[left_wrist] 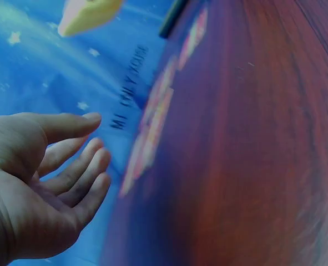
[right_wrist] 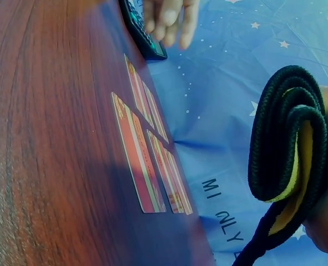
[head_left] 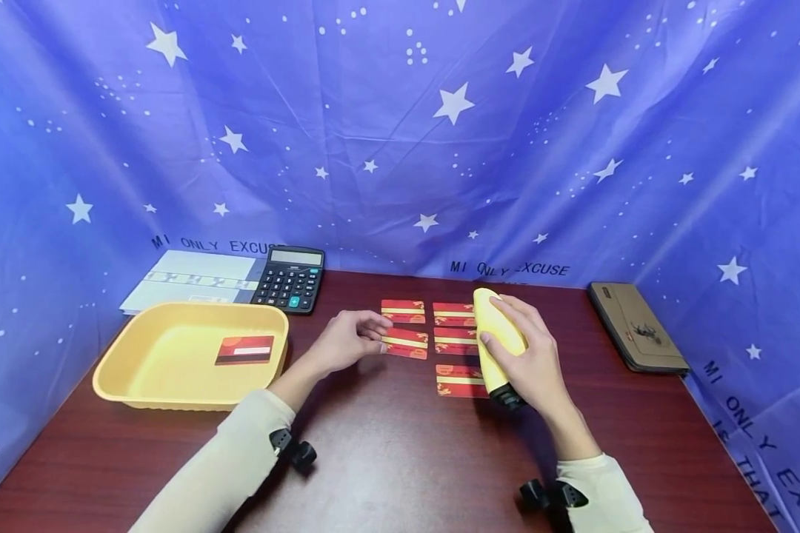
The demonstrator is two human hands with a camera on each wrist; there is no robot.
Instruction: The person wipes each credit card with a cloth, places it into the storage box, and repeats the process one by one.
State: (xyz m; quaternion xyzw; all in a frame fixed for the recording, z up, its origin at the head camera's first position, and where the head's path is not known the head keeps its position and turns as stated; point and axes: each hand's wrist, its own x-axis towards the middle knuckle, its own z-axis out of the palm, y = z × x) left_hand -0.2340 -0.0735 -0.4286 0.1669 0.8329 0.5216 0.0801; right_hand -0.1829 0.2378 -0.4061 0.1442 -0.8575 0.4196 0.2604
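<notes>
My left hand (head_left: 352, 340) is held beside the left column of red cards, its fingers loosely bent and holding nothing. Its fingertips overlap the left edge of a red card with a yellow stripe (head_left: 408, 343) in the head view. In my right hand (head_left: 535, 359) is a smooth, rounded yellow bundle (head_left: 496, 329) with a black end. The right wrist view shows that end as folded black knit edging (right_wrist: 263, 144) with yellow inside. This bundle overlaps the right column of cards (head_left: 455, 340) in the head view. Several such cards lie in two columns.
A yellow basin (head_left: 153, 363) at the left holds one red card with a white stripe (head_left: 244, 350). Behind it are a pale folder (head_left: 190, 275) and a black calculator (head_left: 290, 281). A brown wallet (head_left: 636, 329) lies at the back right. A blue starry curtain (head_left: 373, 111) surrounds the dark wooden table (head_left: 373, 459).
</notes>
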